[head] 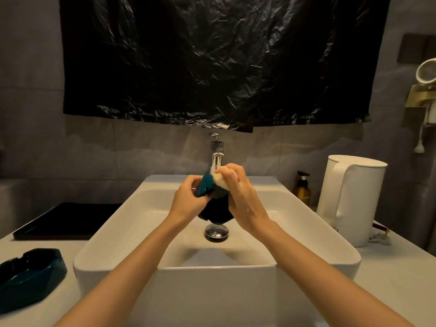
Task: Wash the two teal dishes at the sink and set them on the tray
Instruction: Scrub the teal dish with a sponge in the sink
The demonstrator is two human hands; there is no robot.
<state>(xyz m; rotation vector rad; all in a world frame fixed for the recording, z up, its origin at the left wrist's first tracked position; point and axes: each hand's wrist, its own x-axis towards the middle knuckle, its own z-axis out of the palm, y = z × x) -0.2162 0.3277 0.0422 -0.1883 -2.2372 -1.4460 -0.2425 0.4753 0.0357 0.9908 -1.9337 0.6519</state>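
My left hand and right hand cover most of the teal dish I'm gripping over the sink. Only one teal corner shows, and the part below is just a dark blob, can't make out its shape. The pale pad in my right fingers is blurry and mostly buried. Sponge or cloth, no idea. The tap has its spout behind my knuckles, so I can't tell if water's running. The other teal dish runs off the left edge. The black tray has its right end tucked behind the sink rim. The amber bottle label is too tiny to read. The round wall thing gets chopped by the right edge.
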